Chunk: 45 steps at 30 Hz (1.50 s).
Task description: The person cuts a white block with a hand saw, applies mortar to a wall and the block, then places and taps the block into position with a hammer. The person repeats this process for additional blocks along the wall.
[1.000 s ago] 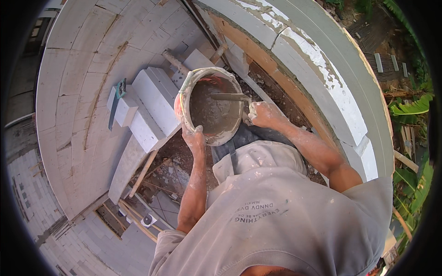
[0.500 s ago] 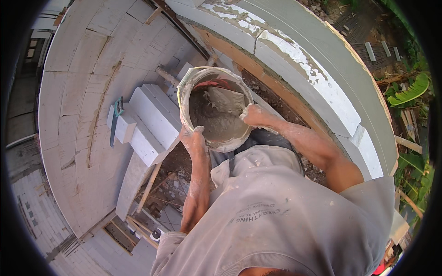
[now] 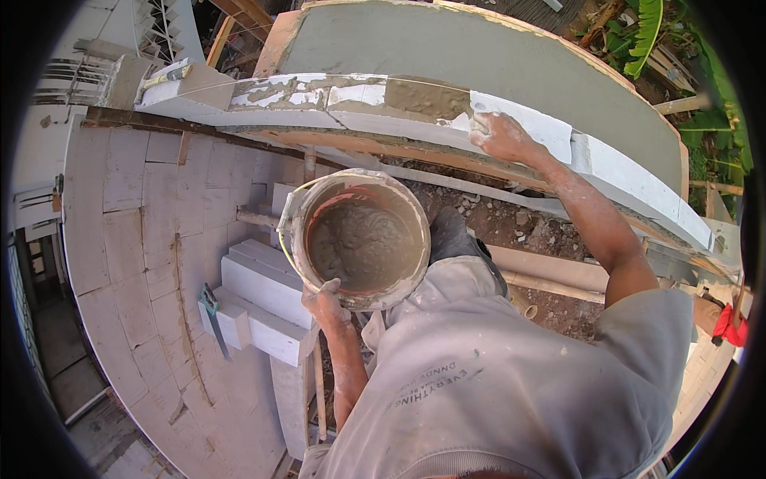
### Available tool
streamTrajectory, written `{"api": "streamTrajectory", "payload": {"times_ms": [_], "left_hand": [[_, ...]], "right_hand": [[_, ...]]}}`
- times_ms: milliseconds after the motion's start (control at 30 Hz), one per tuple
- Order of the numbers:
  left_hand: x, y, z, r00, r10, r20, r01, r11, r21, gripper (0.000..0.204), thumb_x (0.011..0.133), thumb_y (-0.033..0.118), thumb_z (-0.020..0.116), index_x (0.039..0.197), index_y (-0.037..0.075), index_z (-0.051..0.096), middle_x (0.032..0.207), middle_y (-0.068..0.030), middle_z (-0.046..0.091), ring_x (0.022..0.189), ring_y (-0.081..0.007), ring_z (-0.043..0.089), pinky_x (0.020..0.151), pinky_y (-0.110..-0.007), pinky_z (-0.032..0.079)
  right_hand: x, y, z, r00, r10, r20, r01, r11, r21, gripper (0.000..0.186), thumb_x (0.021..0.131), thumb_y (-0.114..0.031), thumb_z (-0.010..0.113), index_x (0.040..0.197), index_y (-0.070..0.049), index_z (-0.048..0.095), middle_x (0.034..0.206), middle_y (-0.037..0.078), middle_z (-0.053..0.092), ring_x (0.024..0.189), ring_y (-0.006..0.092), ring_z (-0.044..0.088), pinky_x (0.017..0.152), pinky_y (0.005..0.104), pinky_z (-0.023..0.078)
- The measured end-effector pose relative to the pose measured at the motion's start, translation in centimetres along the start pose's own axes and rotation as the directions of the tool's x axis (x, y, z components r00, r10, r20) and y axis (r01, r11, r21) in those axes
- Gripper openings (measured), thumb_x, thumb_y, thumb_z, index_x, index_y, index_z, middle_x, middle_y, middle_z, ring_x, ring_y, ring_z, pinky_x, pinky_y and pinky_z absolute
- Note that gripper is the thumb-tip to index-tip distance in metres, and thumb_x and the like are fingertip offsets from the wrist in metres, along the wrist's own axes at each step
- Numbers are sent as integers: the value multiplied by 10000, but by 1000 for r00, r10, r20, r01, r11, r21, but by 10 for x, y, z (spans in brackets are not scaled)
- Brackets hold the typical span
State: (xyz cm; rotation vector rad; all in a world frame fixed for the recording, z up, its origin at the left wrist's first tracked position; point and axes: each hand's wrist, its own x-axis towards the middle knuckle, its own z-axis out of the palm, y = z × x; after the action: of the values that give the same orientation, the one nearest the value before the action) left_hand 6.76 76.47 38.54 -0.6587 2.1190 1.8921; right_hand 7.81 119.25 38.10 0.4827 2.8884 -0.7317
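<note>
My left hand is closed on the near-left rim of a mortar-caked bucket with a yellow handle. Grey wet mortar lies inside it. Over the top of a low wall of white blocks, my right hand is a fist around a trowel's grip. The fist mostly hides the trowel, and its blade is hard to tell from the mortar. Just left of that hand, a wet mortar patch covers part of a block's top. Farther left, older mortar smears the blocks.
Behind the blocks runs a smooth grey concrete band, with a thin string stretched along it. A green-handled handsaw leans on stacked white blocks at left. A hammer lies on the far-left block. Rubble and pipes lie below.
My right hand has moved from the bucket to the wall top, taking the trowel out of the mortar. A wet patch now shows there. My left hand stays on the bucket; the view has turned.
</note>
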Motion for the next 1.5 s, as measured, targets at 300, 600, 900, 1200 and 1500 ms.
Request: {"api": "streamTrajectory", "payload": {"times_ms": [300, 600, 900, 1200, 1500], "left_hand": [[2, -4, -10, 998, -9, -57, 10, 1000, 24, 559, 652, -115, 540, 1209, -75, 575, 1117, -145, 645, 960, -257, 637, 897, -347, 484], [5, 8, -12, 993, -77, -95, 77, 997, -11, 527, 695, -103, 554, 1220, -54, 547, 1113, -134, 628, 949, -253, 638, 831, -366, 514], [4, 8, -4, 993, -62, -103, 60, 998, -25, 549, 685, -105, 546, 1232, -53, 549, 1113, -135, 631, 949, -257, 632, 851, -363, 505], [-7, -1, 8, 988, 23, -155, -26, 999, -20, 457, 694, -83, 555, 1148, -65, 601, 1051, -102, 654, 904, -211, 615, 856, -309, 465], [-5, -15, -1, 983, -44, -176, 19, 990, -139, 364, 698, -107, 578, 1056, -44, 602, 870, 2, 562, 756, -121, 510, 733, -261, 427]], "right_hand": [[-93, 115, -22, 912, 403, -80, -401, 830, -387, 357, 892, -297, 537, 1107, -16, 587, 939, 232, 686, 915, 387, 668, 809, 483, 528], [-99, 88, 171, 576, 493, -652, -513, 839, 181, 354, 860, -181, 674, 1141, -20, 533, 1112, 214, 544, 898, 430, 618, 676, 499, 533], [-104, 7, 236, 920, 252, -300, -183, 953, 241, 407, 801, -180, 656, 1176, -51, 561, 1085, 178, 557, 915, 405, 606, 773, 495, 516], [-53, -131, 114, 943, -249, 221, 220, 964, 148, 290, 833, -220, 577, 1022, -4, 620, 899, 193, 672, 852, 384, 664, 741, 486, 526], [-33, -140, 128, 558, -87, 825, -542, 715, 442, 344, 915, -380, 585, 804, -55, 569, 621, 29, 521, 480, 159, 521, 455, 320, 441]]}}
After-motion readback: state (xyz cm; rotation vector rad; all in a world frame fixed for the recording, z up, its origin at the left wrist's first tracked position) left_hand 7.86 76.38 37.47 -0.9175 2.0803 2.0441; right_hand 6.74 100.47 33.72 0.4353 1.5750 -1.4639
